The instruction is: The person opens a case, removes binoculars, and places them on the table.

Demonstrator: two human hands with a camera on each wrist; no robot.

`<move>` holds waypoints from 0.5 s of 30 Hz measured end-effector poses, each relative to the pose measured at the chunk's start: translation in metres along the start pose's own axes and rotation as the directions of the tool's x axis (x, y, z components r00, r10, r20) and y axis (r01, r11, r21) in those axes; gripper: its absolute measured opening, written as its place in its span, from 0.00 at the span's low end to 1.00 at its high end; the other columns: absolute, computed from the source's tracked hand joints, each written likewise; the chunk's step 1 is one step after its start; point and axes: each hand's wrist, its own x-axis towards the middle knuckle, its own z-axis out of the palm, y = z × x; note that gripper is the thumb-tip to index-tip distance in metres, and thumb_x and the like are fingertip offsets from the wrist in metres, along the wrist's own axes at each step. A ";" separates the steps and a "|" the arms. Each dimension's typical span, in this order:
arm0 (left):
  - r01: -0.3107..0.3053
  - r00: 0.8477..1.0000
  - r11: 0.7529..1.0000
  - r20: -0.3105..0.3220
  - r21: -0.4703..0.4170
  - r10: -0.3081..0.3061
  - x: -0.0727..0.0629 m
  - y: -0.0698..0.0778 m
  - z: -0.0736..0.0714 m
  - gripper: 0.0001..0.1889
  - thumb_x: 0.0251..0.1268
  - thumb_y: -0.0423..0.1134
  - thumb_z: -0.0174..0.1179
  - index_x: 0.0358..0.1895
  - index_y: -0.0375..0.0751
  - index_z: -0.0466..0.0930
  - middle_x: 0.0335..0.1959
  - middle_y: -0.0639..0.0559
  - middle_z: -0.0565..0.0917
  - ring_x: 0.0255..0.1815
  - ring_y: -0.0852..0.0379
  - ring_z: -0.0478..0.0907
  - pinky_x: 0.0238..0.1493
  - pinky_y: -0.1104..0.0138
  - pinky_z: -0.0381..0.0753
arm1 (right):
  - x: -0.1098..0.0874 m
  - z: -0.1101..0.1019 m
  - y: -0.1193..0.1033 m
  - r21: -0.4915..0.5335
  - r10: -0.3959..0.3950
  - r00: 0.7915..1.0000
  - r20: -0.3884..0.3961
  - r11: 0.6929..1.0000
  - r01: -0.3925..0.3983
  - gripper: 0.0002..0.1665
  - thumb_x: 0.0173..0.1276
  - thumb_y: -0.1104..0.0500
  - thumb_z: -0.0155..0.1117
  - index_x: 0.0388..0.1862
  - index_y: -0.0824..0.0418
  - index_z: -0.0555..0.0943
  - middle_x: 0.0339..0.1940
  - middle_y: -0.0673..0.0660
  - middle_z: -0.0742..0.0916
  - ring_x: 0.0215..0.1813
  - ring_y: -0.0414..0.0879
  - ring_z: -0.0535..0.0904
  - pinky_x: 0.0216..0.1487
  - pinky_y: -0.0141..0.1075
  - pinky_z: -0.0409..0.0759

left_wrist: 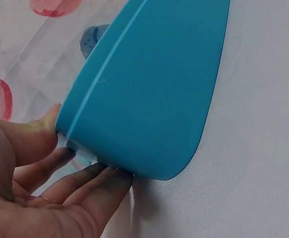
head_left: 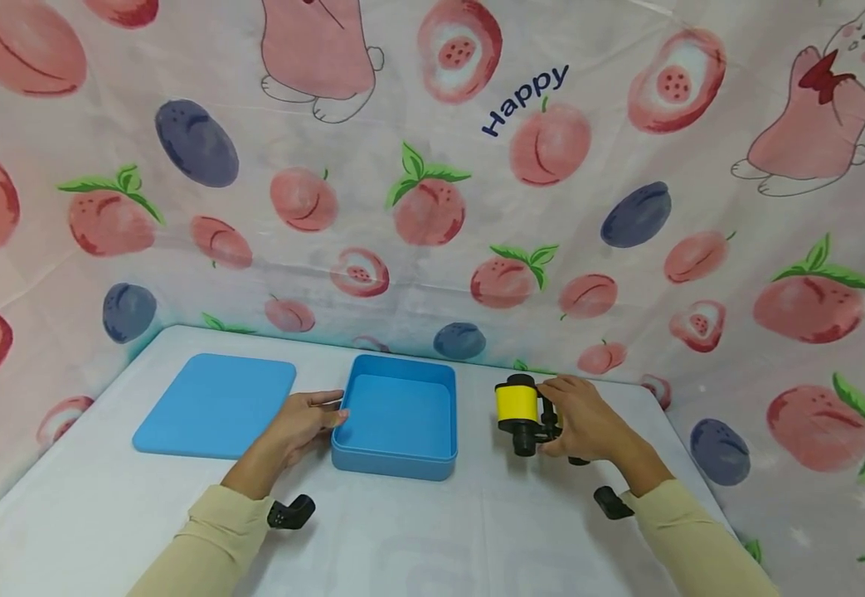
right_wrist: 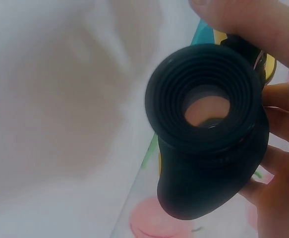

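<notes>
At the middle of a finely woven white cloth (head_left: 417,539), a smooth blue box (head_left: 393,466) with rounded corners and an open top sits near the back edge. The left hand (head_left: 301,427) pinches its left wall, thumb at the rim, fingers against the outside. Right of the box, the right hand (head_left: 585,423) grips yellow-and-black binoculars (head_left: 517,404) with ribbed round eyecups; whether they touch the cloth I cannot tell. A flat blue panel (head_left: 211,406) lies at left. Bare cloth separates box from binoculars and stretches in front.
</notes>
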 end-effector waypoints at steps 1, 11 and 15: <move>0.001 1.000 1.000 0.000 0.000 -0.001 0.000 0.000 0.000 0.31 0.77 0.32 0.59 0.79 0.30 0.62 0.78 0.27 0.65 0.78 0.29 0.67 0.74 0.39 0.67 | -0.001 0.000 0.000 0.003 0.005 1.000 0.003 1.000 -0.005 0.58 0.46 0.41 0.87 0.71 0.69 0.76 0.69 0.66 0.82 0.73 0.67 0.71 0.76 0.67 0.67; -0.018 1.000 1.000 0.003 -0.008 0.018 0.001 -0.002 0.000 0.31 0.77 0.31 0.58 0.79 0.29 0.61 0.78 0.26 0.64 0.78 0.29 0.67 0.75 0.39 0.67 | -0.002 -0.005 0.005 0.007 0.021 1.000 0.013 1.000 -0.021 0.59 0.45 0.42 0.88 0.72 0.69 0.75 0.70 0.66 0.82 0.72 0.65 0.72 0.76 0.66 0.67; -0.021 1.000 1.000 0.007 -0.004 0.021 0.001 -0.003 0.000 0.32 0.77 0.32 0.58 0.79 0.29 0.61 0.78 0.25 0.64 0.78 0.29 0.66 0.75 0.39 0.67 | -0.002 -0.006 0.007 0.005 0.020 1.000 0.021 1.000 -0.020 0.59 0.45 0.41 0.87 0.72 0.69 0.76 0.70 0.66 0.82 0.72 0.65 0.72 0.75 0.67 0.68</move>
